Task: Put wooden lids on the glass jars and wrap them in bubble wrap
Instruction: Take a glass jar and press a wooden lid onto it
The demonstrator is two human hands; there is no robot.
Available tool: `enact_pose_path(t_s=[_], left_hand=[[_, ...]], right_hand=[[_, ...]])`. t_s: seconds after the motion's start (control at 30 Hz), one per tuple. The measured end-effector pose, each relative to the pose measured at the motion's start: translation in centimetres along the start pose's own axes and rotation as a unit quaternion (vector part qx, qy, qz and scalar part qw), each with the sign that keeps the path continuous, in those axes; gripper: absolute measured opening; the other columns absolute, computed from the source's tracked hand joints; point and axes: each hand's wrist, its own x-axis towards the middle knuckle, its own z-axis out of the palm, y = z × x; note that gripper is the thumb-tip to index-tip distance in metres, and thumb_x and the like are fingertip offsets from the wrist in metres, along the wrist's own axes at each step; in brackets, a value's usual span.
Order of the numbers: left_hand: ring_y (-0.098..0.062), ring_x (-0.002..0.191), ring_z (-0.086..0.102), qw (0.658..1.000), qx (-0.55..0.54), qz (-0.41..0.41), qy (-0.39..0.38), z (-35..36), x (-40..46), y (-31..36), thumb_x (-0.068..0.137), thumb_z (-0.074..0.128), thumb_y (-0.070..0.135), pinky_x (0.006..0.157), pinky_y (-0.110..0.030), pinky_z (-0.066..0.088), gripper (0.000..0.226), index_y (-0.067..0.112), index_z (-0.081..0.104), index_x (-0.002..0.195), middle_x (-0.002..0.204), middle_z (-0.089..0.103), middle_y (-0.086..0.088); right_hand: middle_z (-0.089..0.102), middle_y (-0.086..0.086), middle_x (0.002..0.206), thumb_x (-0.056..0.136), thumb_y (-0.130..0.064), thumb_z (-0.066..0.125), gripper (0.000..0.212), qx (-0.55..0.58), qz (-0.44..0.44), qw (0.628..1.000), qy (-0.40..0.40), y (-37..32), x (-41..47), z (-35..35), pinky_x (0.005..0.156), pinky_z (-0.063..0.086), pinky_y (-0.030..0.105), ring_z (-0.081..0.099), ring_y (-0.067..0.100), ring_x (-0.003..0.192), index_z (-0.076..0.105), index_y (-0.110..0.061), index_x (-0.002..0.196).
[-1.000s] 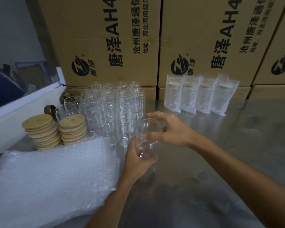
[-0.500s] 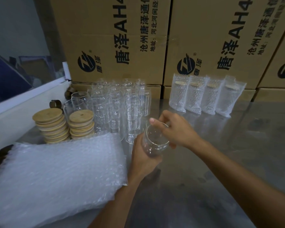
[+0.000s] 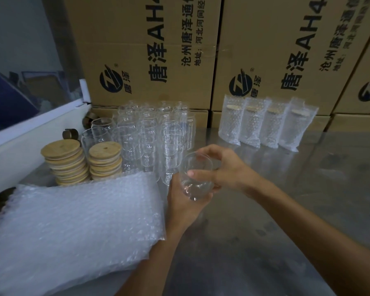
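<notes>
Both forearms reach forward and meet at centre; the left hand (image 3: 185, 201) cups from below, the right hand (image 3: 224, 170) pinches with thumb and fingers.

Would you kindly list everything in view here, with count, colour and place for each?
held jar: one, clear, no lid, tilted between both hands above the table
bare jars: a cluster, too many to count, clear, behind the held jar
lids: two stacks, pale wood, left of the bare jars
bubble wrap: one pile, clear white, front left on the table
wrapped jars: four, in bubble wrap, lidded, in a row at back right
boxes: brown card with black print, stacked along the back
table: one, grey metal
left hand: grip round the held jar's base
right hand: fingers round the held jar's rim
</notes>
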Motion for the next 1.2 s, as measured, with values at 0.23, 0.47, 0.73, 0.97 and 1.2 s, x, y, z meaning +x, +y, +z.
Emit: enact_pose_path(t_s=[0.23, 0.47, 0.73, 0.97, 1.2], left_hand=[[-0.012, 0.096, 0.071, 1.0, 0.009, -0.005, 0.004, 0.0, 0.0, -0.3, 0.049, 0.09, 0.037, 0.077, -0.031, 0.059, 0.078, 0.041, 0.05, 0.115, 0.109, 0.07, 0.004], [-0.02, 0.106, 0.067, 0.998, 0.063, -0.003, -0.029, 0.0, -0.3, -0.5, 0.048, 0.09, 0.039, 0.089, -0.045, 0.057, 0.086, 0.036, 0.044, 0.122, 0.12, 0.065, 0.002], [0.004, 0.088, 0.065, 0.999, 0.049, 0.007, 0.019, 0.0, -0.4, 0.4, 0.051, 0.088, 0.04, 0.066, -0.01, 0.05, 0.072, 0.057, 0.04, 0.101, 0.103, 0.065, 0.011], [0.001, 0.08, 0.069, 0.999, 0.042, -0.008, 0.0, -0.1, -0.5, 0.6, 0.039, 0.091, 0.056, 0.067, -0.013, 0.051, 0.081, 0.044, 0.046, 0.105, 0.096, 0.069, 0.015], [-0.014, 0.092, 0.07, 0.998, -0.005, -0.03, -0.049, -0.2, -0.9, 0.9, 0.042, 0.089, 0.055, 0.08, -0.03, 0.059, 0.081, 0.033, 0.058, 0.113, 0.106, 0.071, 0.005]], right_hand=[[0.071, -0.004, 0.107, 0.094, -0.035, 0.07, 0.019, -0.07, -0.046, 0.994, 0.076, 0.9, 0.9, 0.5, 0.053, 0.059, 0.033, 0.072, 0.011, 0.075, 0.067, -0.021, 0.106], [0.073, 0.007, 0.082, 0.093, -0.052, 0.064, 0.045, -0.07, -0.014, 0.987, 0.146, 0.4, 1.1, 0.0, 0.041, 0.054, 0.037, 0.064, 0.012, 0.052, 0.059, -0.011, 0.076], [0.067, -0.013, 0.116, 0.061, -0.069, 0.074, 0.084, -0.116, -0.035, 0.992, 0.028, -0.4, 0.6, -0.4, 0.084, 0.054, 0.024, 0.064, 0.005, 0.108, 0.066, -0.018, 0.127], [0.074, 0.004, 0.105, 0.105, -0.017, 0.054, 0.021, 0.016, -0.027, 0.992, 0.12, 1.2, 1.4, -0.7, 0.048, 0.056, 0.028, 0.057, 0.001, 0.044, 0.07, -0.006, 0.1], [0.07, 0.024, 0.101, 0.107, -0.029, 0.047, 0.034, 0.038, -0.037, 0.986, 0.161, 2.6, 2.0, -1.0, 0.05, 0.052, 0.024, 0.053, 0.003, 0.05, 0.069, -0.003, 0.106]])
